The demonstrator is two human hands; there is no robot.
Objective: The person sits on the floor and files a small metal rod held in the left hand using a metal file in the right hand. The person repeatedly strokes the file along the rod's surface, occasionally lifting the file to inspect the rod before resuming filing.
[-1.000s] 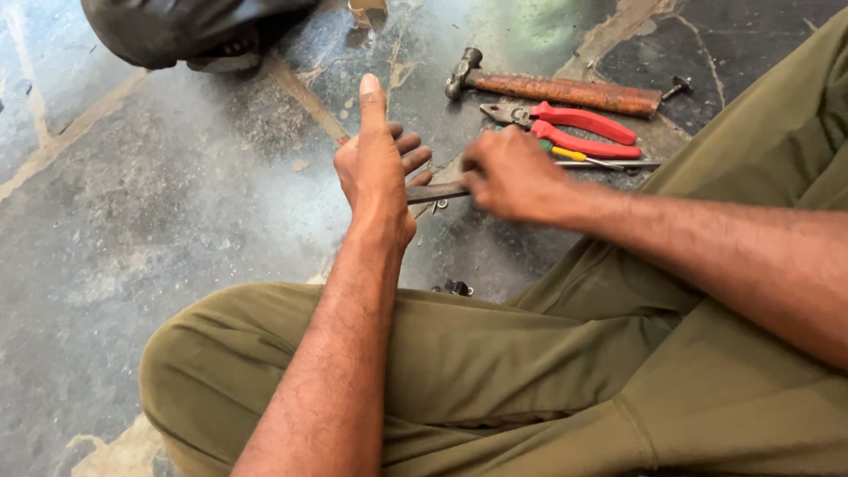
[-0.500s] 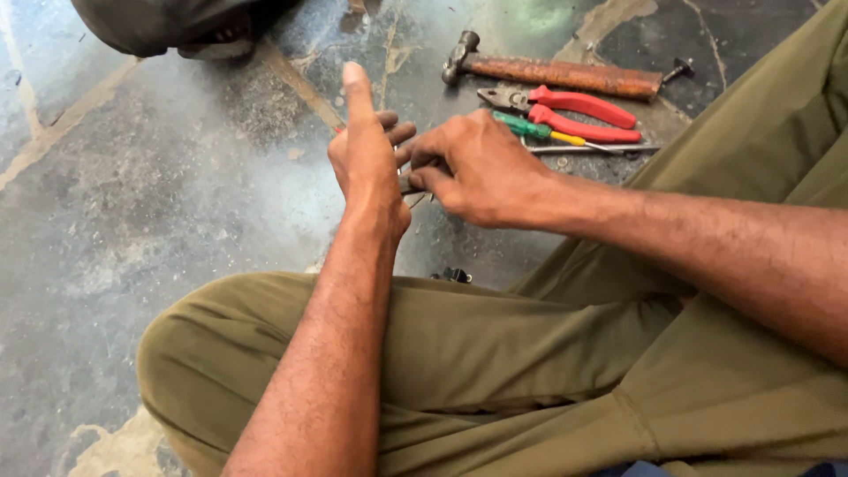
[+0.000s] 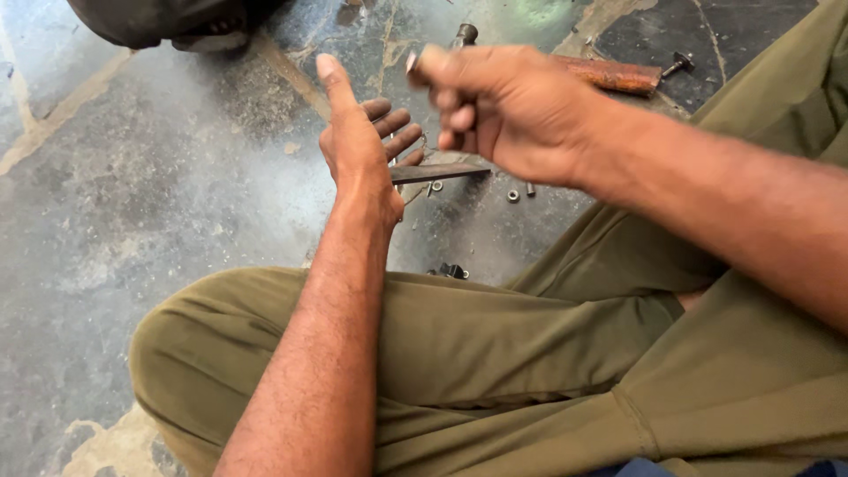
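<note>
My left hand (image 3: 358,150) is out in front of me with the thumb pointing up and the fingers (image 3: 395,124) spread loosely apart. They hold nothing. Their tips lie just over the near end of a flat dark metal bar (image 3: 439,172), though I cannot tell whether they touch it. The bar lies on the floor (image 3: 159,203), running off to the right.

My right hand (image 3: 503,110) is raised above the bar, and it is blurred. Its fingers are curled in tight, and a small pale round thing (image 3: 412,62) shows at the thumb tip. I cannot make out what it is.

Just past the bar's far end, a few small nuts and a short bolt (image 3: 519,192) lie scattered on the concrete. Behind my right hand, the rusty handle of a hammer (image 3: 614,75) sticks out, with another bolt (image 3: 676,64) by its end. A small dark metal piece (image 3: 452,270) lies on the floor against my bent knee. My legs in olive trousers (image 3: 477,353) are folded under me. At the top left is a dark rounded object (image 3: 150,19).
</note>
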